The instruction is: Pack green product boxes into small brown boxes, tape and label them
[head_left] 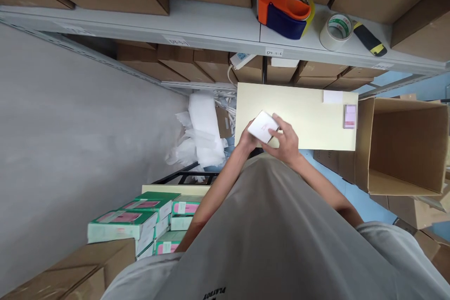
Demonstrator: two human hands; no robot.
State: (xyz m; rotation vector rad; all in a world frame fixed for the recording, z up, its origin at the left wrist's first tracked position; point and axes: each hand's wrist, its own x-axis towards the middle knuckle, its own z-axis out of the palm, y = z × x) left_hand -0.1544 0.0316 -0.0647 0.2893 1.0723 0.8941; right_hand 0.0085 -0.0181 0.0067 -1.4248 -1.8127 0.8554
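Note:
Between my two hands is a small white box with a faint pink print on its top face. It is held tilted above the front edge of the pale yellow table. My left hand grips the box from its left side, its fingers partly hidden beneath it. My right hand has its fingers bent round the right side of the box, one fingertip on the printed face. On the table's right part lie a white slip and a small pink-and-white pack.
A grey shelf above the table bears an orange-and-blue tape dispenser, a tape roll and a cutter. An open cardboard box stands right. White foam wrap lies left; green boxes are stacked lower left.

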